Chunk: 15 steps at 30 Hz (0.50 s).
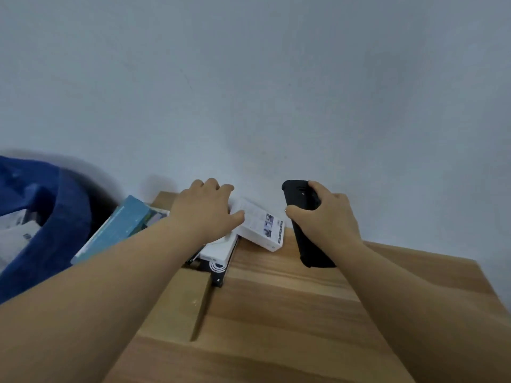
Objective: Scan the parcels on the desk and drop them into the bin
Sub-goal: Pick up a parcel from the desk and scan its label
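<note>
Spreading across the lower half of the view, the wooden table (304,294) is carrying everything the task needs, with the blue bin (55,217) sitting off its left edge, already holding a few pale items, so any drop is going to travel leftward. At the table's far left corner a small heap of parcels is lying: a teal box (119,228) is leaning out over the edge toward the bin, a flat white box (218,248) is resting on a dark one beneath it, and the white parcel (260,226) is sitting on top with its long axis running diagonally, from the far left down toward the near right, its printed face turned up. The left hand (204,211) is reaching onto the far end of that white parcel, fingers curled over its far edge and thumb pressing at its near side, so this grip is closing on the box rather than hanging slack. The right hand (329,214) is wrapping firmly around a black scanner (307,225), held just right of the parcel, its head pointing away toward the wall. The deciding relation seems to be this: the parcel's label end is lying nearest the scanner while its other end is under the left hand, so tilting the scanner head leftward and down would probably meet the print.
</note>
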### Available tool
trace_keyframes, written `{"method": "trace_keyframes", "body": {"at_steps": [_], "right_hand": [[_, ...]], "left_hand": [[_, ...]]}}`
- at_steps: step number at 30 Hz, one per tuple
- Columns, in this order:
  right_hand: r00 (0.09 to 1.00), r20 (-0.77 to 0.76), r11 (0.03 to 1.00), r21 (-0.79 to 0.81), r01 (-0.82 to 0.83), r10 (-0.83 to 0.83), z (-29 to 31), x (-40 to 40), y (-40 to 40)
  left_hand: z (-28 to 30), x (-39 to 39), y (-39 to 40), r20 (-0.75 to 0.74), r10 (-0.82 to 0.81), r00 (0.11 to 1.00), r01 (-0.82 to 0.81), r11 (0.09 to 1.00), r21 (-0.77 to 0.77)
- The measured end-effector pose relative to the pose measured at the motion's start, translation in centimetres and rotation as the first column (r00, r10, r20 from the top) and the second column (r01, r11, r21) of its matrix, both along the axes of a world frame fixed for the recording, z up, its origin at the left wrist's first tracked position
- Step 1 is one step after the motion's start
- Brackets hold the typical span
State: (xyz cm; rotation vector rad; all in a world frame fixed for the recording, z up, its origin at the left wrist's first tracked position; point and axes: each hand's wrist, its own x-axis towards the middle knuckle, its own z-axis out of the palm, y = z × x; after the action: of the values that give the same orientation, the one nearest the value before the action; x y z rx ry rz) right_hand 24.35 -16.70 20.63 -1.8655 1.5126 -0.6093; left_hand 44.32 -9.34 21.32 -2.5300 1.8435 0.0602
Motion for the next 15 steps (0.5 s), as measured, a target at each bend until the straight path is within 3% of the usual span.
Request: {"method": "trace_keyframes", "body": {"at_steps": [9,15], "right_hand": [[0.993,-0.116,0.989,0.142,0.045,-0.029,-11.5,-0.6,-5.3],[0.994,-0.099,0.979,0.197,0.059,-0.039,-17.4,-0.7,-7.7]], "left_hand": [[-13.0,0.3,-5.7,0.024,-0.073,0.997,0.07,0.992,0.107],[-18.8,1.0,-10.2,0.136,-0.171,0.976,0.147,0.975,0.169]]}}
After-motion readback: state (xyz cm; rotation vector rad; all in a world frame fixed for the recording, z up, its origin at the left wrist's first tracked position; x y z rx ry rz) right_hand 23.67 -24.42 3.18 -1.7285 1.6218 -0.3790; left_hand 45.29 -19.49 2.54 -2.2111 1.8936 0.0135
